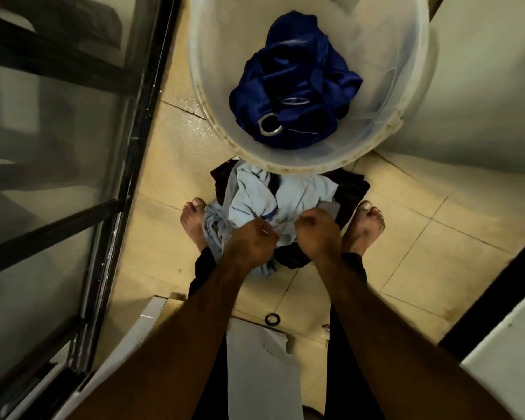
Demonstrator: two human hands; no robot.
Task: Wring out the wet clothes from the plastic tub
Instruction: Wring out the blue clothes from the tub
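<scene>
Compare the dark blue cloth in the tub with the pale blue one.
The dark blue cloth is navy with metal rings; the pale blue cloth shows none. The dark blue cloth lies in the plastic tub; the pale blue cloth is outside, gripped by left hand and right hand. Both are crumpled.

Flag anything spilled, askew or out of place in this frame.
Left of the plastic tub, water droplets speckle the tile floor. A small dark ring lies on it nearer the camera, possibly a loose part. Nothing looks damaged.
</scene>
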